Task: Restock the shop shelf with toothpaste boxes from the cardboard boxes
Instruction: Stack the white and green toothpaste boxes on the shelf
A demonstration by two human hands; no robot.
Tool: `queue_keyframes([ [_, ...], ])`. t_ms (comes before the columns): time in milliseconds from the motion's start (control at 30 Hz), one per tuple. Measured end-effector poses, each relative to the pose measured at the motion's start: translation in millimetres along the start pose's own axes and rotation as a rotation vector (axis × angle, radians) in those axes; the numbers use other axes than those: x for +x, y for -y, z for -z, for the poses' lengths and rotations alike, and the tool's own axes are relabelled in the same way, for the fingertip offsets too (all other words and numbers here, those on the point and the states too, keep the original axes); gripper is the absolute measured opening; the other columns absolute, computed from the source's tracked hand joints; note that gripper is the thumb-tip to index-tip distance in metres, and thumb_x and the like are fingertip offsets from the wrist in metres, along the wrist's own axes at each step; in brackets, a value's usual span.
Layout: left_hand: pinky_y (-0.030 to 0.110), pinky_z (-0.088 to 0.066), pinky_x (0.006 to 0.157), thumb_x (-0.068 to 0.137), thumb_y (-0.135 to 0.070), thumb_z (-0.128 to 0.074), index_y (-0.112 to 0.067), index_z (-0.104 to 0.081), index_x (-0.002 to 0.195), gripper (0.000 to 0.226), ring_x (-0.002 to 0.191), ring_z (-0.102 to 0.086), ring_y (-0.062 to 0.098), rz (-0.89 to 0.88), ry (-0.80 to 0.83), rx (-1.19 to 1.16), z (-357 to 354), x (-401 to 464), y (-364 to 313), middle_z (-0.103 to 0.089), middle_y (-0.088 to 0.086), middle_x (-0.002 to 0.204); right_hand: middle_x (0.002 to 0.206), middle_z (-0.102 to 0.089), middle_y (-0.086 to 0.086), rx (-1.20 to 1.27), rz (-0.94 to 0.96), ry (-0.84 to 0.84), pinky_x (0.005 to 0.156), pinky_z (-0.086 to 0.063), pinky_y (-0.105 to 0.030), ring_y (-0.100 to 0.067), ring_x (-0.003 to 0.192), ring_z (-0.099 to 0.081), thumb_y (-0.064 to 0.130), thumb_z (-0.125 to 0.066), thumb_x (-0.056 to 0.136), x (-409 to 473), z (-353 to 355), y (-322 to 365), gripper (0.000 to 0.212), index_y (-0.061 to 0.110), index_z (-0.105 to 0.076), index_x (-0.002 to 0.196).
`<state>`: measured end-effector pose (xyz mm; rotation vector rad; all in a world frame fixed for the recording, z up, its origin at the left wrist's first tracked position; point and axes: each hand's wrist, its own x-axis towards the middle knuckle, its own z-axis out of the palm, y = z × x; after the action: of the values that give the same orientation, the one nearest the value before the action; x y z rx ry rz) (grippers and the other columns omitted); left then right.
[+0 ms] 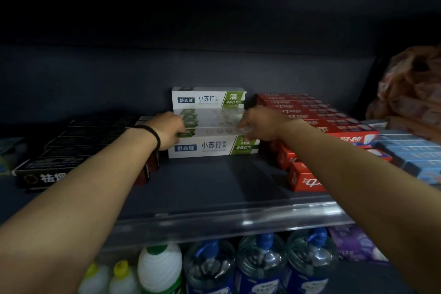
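White-and-green toothpaste boxes (212,147) lie stacked in rows at the middle of the dark shelf (210,181), with one more box (207,98) raised at the back. My left hand (168,132) grips the left end of the front top box. At that box's right end, my right hand (259,124) has its fingers curled round it. Both arms reach deep into the shelf. No cardboard box is in view.
Black toothpaste boxes (71,145) fill the shelf's left side, red ones (317,122) and blue ones (415,153) the right. A crumpled plastic bag (410,88) sits far right. Below the shelf rail (226,219) stand water bottles (262,262) and white cleaner bottles (160,267).
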<state>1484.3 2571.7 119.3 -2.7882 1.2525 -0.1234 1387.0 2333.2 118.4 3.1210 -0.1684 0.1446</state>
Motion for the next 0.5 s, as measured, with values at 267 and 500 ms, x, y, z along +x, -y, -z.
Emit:
queue_keyframes([
  [267, 0.028, -0.048, 0.075, 0.089, -0.011, -0.058, -0.008, -0.069, 0.102, 0.017, 0.093, -0.059, 0.024, 0.010, -0.046, 0.008, -3, 3, 3, -0.062, 0.008, 0.106, 0.133, -0.053, 0.001, 0.013, -0.017, -0.013, 0.098, -0.043, -0.029, -0.019, 0.118, -0.051, 0.027, -0.077, 0.078, 4, -2, 2, 0.049, 0.024, -0.062, 0.125],
  [500, 0.026, -0.042, 0.068, 0.090, -0.017, -0.058, -0.012, -0.065, 0.107, 0.019, 0.095, -0.058, 0.023, 0.012, -0.059, -0.009, 5, -12, -11, -0.060, 0.007, 0.110, 0.138, -0.049, -0.003, -0.049, -0.022, 0.008, 0.095, -0.040, -0.032, -0.023, 0.121, -0.049, 0.031, -0.069, 0.085, -11, 7, 16, 0.055, 0.024, -0.050, 0.136],
])
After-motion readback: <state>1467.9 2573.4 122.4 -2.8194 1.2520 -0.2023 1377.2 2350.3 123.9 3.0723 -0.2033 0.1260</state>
